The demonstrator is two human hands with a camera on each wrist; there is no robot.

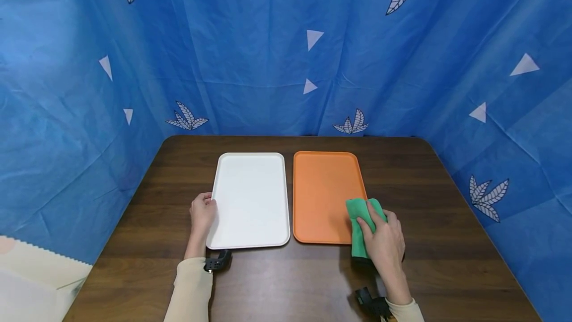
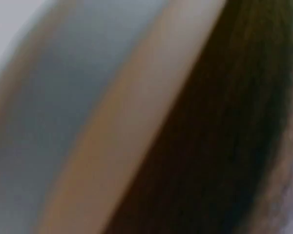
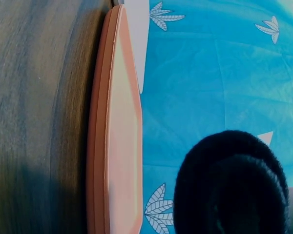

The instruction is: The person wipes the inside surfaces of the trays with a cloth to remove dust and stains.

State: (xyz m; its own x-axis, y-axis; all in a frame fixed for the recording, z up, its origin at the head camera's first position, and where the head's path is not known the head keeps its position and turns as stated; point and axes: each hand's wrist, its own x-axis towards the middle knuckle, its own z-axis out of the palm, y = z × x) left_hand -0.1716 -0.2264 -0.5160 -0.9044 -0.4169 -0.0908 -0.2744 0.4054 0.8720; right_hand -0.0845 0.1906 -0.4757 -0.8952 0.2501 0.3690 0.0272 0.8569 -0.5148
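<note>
A white rectangular tray [image 1: 250, 200] lies left of an orange tray [image 1: 323, 193] on the wooden table. My left hand [image 1: 203, 215] grips the white tray's left rim, its fingers curled at the edge. The left wrist view is blurred, with pale and dark bands close to the lens. Folded in my right hand [image 1: 385, 240] is a green cloth [image 1: 359, 207], which overlaps the orange tray's near right corner. In the right wrist view the cloth [image 3: 229, 141] appears as a dark folded end beside the orange tray [image 3: 100, 161].
The brown wooden table [image 1: 268, 287] extends around both trays. Blue curtains [image 1: 250, 63] with white leaves and triangles hang behind it and at both sides. A pale cloth [image 1: 35, 272] shows past the table's left edge. Black bands [image 1: 217, 261] sit on both wrists.
</note>
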